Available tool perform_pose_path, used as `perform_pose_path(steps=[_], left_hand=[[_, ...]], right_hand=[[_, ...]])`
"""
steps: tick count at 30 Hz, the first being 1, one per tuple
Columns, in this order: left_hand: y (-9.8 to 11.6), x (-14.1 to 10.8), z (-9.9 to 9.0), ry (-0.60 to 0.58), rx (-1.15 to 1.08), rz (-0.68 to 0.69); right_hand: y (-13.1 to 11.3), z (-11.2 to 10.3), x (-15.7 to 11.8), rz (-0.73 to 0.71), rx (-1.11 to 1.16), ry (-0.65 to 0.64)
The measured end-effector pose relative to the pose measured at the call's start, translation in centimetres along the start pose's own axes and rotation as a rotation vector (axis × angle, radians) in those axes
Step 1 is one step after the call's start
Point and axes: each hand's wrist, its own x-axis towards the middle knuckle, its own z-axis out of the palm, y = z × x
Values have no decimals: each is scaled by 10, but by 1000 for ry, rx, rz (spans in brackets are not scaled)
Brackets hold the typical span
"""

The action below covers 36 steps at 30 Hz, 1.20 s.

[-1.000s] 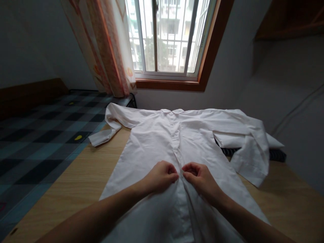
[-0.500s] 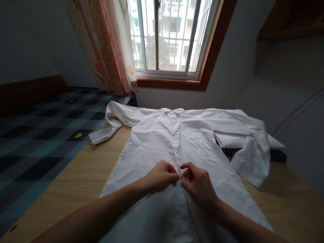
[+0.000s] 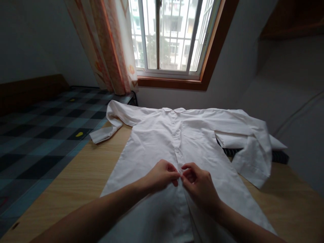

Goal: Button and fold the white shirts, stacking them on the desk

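A white long-sleeved shirt (image 3: 152, 145) lies front side up with its collar at the far end. Its front placket runs down the middle, fastened near the chest and parted lower down. My left hand (image 3: 163, 175) pinches the placket edge between thumb and fingers. Right beside it, my right hand (image 3: 198, 180) is closed in a pinch on the same placket, fingertips almost touching the left ones. Whatever button lies between the fingertips is hidden. The shirt's chest pocket (image 3: 192, 132) sits above my right hand.
Under the shirt is a light wooden board (image 3: 83, 175). To the left spreads a blue and black checked bed cover (image 3: 50, 135). Dark striped fabric (image 3: 279, 157) shows beneath the right sleeve. A barred window (image 3: 172, 40) and a patterned curtain (image 3: 108, 50) stand beyond.
My fingertips have come slightly closer together at the placket. The view has shifted a little; the shirt lies as before.
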Motion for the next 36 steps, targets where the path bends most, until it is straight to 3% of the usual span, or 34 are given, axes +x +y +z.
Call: perform_pose_path(steps=[6, 12, 16, 23, 31, 36], left_hand=[[3, -3, -1, -10, -42, -15], [3, -3, -3, -61, -73, -27], [1, -1, -3, -67, -114, -48], [2, -2, -2, -55, -154, -39], [12, -5, 4, 29, -54, -60], [5, -4, 5, 50, -68, -38]], right_hand=[[9, -2, 10, 236, 333, -36], [11, -3, 12, 307, 384, -131], [12, -3, 8, 217, 288, -110], [8, 1, 5, -67, 44, -69], [11, 10, 0, -95, -71, 90], [11, 13, -5, -142, -109, 71]])
